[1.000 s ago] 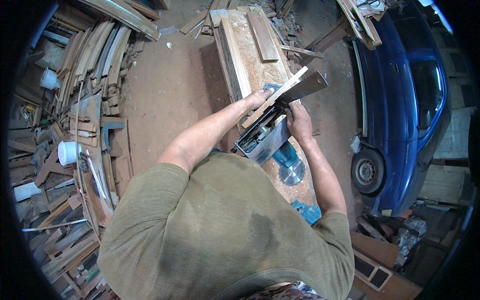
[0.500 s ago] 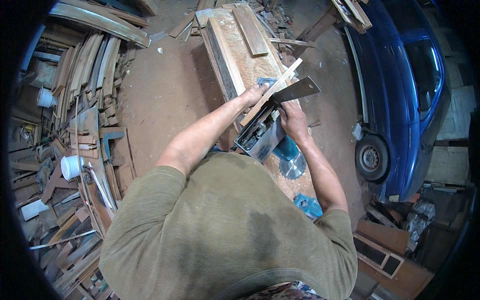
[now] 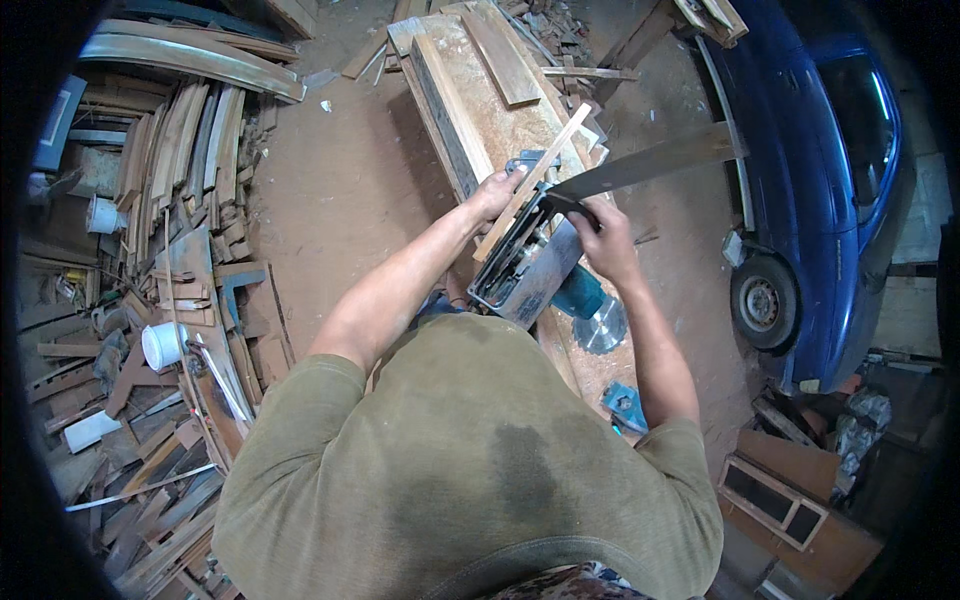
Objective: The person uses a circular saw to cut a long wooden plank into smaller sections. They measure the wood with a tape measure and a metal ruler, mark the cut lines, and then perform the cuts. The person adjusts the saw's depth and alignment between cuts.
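Right hand [image 3: 607, 235] was curled round the dark grip of a handsaw [image 3: 650, 168], whose long blade reached past the bench's [image 3: 502, 126] right edge. Left hand [image 3: 493, 195] lay against a pale wooden strip [image 3: 540, 170], fingers partly hidden; could not tell whether they gripped. Strip slanted alongside a grey metal frame [image 3: 540, 288], near a toothed circular blade [image 3: 602, 328].

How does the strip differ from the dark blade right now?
Colour: the strip is pale wood; the dark blade is dark grey-brown.
Width: the strip is narrow, while the dark blade is clearly broader.
Pose: in this view the strip climbs steeply to the upper right, whereas the dark blade runs flatter, its far end overlapping the edge of the blue car.
Shared: both are long and straight.
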Motion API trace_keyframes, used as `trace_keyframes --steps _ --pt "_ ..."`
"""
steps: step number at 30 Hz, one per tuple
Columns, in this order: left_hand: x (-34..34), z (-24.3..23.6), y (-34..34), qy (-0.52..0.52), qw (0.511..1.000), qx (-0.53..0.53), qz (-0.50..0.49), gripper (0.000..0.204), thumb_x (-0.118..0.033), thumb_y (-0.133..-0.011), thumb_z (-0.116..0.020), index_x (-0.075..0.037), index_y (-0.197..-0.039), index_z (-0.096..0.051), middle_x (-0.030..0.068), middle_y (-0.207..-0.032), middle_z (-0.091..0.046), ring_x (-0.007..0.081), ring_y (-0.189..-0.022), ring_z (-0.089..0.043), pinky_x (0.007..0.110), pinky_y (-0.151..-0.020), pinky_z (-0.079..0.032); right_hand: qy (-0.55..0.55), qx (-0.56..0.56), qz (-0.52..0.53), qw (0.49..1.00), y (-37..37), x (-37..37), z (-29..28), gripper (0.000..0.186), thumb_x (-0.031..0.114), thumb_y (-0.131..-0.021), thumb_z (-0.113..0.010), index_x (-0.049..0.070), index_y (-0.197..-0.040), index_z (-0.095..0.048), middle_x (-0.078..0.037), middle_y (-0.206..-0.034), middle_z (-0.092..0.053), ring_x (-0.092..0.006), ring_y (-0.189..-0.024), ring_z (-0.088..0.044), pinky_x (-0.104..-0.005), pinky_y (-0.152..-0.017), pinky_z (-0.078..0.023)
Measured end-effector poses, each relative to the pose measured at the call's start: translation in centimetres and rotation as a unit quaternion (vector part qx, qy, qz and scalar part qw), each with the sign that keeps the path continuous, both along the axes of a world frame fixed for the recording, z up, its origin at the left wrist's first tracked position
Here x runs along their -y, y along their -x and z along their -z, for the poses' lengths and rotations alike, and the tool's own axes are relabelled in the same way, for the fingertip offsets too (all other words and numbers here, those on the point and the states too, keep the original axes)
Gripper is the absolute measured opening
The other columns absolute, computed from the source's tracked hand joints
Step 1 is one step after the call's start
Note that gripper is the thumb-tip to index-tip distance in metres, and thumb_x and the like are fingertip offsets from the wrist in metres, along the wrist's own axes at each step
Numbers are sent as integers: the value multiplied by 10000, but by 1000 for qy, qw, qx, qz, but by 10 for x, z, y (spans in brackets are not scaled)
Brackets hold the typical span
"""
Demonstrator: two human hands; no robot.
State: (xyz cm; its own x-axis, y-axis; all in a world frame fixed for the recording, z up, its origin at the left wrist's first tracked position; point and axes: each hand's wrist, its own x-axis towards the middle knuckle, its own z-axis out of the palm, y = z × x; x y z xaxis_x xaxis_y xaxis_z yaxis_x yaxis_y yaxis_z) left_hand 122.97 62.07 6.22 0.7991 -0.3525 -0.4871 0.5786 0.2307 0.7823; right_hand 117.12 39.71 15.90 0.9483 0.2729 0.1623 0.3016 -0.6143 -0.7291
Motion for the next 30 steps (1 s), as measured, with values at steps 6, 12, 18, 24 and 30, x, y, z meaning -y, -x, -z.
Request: trace_keyframes --steps 6,12,18,24,30 --pt "-14 5 15 54 998 24 -11 440 -454 -1071 -446 -70 -1097 -659 6 -868 -678 86 -690 -621 280 -608 -548 -480 -256 120 830 41 37 -63 498 465 -1039 -481 7 -1204 -586 -59 -988 -652 -230 -971 -638 -371 -930 -499" --pt "-21 -8 23 26 999 19 -30 402 -427 -1071 -466 -77 -1118 -657 -1 -867 -670 73 -696 -605 263 -627 -537 -400 -363 131 832 58 58 -86 432 386 -1031 -533 -13 -1185 -596 -69 -963 -656 -198 -911 -653 -361 -903 -504" --pt "-20 10 23 52 997 33 -41 369 -384 -1081 -466 -84 -1198 -645 -16 -875 -651 62 -726 -589 270 -646 -538 -111 -303 75 944 66 74 -89 301 264 -1043 -534 10 -1180 -620 -33 -992 -675 -113 -947 -610 -291 -899 -470" --pt "-23 12 25 96 994 32 -48 374 -410 -1070 -483 -92 -1174 -650 -13 -882 -662 62 -732 -611 266 -639 -548 3 -339 88 937 73 107 -36 242 224 -998 -628 -5 -935 -674 9 -762 -618 -88 -712 -548 -280 -660 -454" --pt "-20 -7 28 102 993 6 -52 365 -424 -1059 -498 -93 -1082 -651 0 -880 -668 71 -737 -634 256 -622 -561 53 -311 99 944 69 95 -2 332 298 -968 -675 -15 -861 -706 -20 -712 -647 -93 -661 -551 -296 -604 -443"
